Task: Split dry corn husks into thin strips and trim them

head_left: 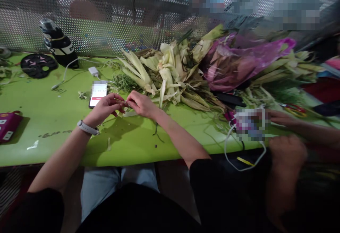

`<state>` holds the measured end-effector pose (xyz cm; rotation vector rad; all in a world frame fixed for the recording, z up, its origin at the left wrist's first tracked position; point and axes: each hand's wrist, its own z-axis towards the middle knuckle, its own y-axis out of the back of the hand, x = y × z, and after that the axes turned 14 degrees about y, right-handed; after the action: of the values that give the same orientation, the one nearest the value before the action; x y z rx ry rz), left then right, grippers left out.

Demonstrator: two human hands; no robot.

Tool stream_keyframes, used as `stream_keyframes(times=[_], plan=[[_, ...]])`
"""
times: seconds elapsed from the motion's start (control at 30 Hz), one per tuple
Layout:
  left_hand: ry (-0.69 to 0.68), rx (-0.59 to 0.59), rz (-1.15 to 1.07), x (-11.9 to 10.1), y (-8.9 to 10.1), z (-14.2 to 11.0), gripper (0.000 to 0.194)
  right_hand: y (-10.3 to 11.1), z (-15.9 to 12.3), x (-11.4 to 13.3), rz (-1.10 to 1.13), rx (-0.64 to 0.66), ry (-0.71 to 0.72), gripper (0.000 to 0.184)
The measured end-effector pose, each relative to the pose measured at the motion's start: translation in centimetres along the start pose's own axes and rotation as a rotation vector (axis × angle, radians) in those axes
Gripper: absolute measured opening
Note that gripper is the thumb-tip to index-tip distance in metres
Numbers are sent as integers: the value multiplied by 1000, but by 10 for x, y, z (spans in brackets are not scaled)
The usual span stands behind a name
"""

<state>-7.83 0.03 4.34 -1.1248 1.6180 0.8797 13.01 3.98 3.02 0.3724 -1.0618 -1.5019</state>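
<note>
Both my hands meet over the green table (47,119), in front of a pile of pale corn husks (164,77). My left hand (106,107), with a white watch on its wrist, pinches one end of a thin husk strip (122,101). My right hand (142,103) is closed on the other end of that strip. A few torn husk bits lie on the table under my hands.
A phone (97,93) with a white charger cable lies just behind my hands. A black bottle (60,45) and a black round disc (38,64) stand back left. A purple plastic bag (233,61) lies on the husks. Another person's hands (281,117) are at the right, by a phone.
</note>
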Motion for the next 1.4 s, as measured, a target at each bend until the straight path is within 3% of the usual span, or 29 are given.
stream_keyframes(times=[0.23, 0.53, 1.0, 1.23, 1.33, 1.4], plan=[[198, -18, -296, 0, 6, 4, 17, 0, 1, 2, -33, 40, 33, 17], [251, -55, -377, 1, 5, 7, 11, -1, 1, 1, -38, 135, 38, 14], [196, -40, -311, 6, 9, 9, 27, 0, 2, 1, 64, 122, 1, 12], [145, -55, -162, 2, 8, 6, 34, 1, 2, 2, 94, 111, -59, 15], [122, -44, -104, -1, 9, 4, 34, 6, 2, 5, 225, 107, -132, 17], [123, -51, -93, -4, 8, 3, 35, 8, 2, 8, 356, 129, -190, 30]])
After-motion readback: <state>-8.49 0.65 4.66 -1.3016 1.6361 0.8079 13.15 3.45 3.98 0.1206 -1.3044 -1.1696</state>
